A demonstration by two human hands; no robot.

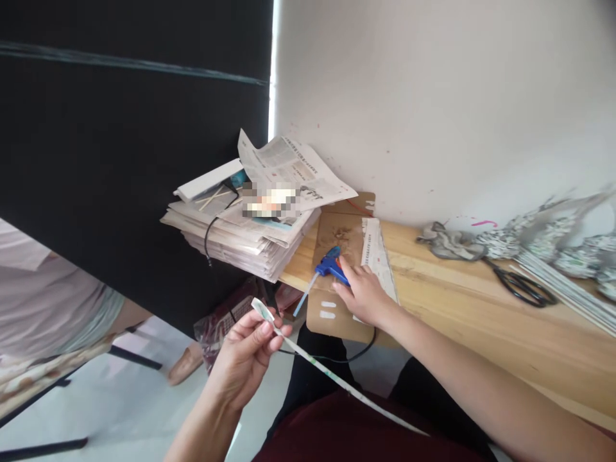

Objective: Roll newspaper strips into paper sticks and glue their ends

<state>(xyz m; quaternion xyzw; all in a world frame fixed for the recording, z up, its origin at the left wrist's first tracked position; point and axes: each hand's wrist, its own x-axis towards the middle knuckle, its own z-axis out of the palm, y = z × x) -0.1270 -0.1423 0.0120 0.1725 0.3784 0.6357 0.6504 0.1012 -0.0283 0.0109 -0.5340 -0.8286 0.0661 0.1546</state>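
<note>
Between the thumb and fingers of my left hand point(253, 346) is a long, thin rolled paper strip point(327, 372), pinched near its flattened, wider end. The rest of the strip slants down to the right across my lap. My right hand point(363, 292) is closed around the handle of a blue glue gun point(331, 264), over a brown cardboard piece point(332, 234) at the table's near edge. A pale glue stick point(305, 295) juts from the gun toward me. A strip of newspaper point(378, 250) lies on the cardboard beside my right hand.
A tall stack of newspapers point(240, 247) stands at the left end of the wooden table point(447, 321). To the right lie black-handled scissors point(524, 287), a bundle of paper rods point(568, 285) and several newsprint-wrapped shapes point(543, 247). A black panel point(135, 128) rises at left; another person sits beyond it.
</note>
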